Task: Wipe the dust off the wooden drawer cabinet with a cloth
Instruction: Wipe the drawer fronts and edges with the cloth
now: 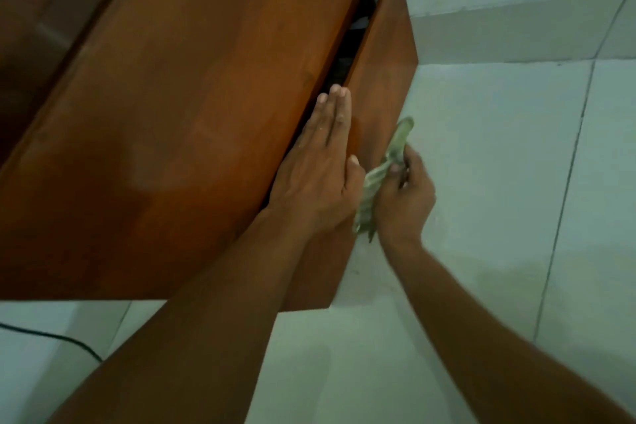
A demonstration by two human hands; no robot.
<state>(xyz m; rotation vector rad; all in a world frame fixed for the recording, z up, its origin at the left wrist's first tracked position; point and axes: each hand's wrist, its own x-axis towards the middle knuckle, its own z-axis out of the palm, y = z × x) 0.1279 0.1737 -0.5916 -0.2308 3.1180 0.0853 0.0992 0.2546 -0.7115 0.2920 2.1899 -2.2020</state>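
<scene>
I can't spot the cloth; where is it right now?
Head view, right of centre: the cloth is bunched in the right hand at the drawer front, just right of the flat left hand.

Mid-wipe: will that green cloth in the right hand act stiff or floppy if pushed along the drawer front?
Likely floppy: the cloth is bunched and creased where the right hand grips it, loose ends trailing above and below. Probably light, since curled fingers alone hold it. It may crumple against the drawer front unless pressed flat.
</scene>
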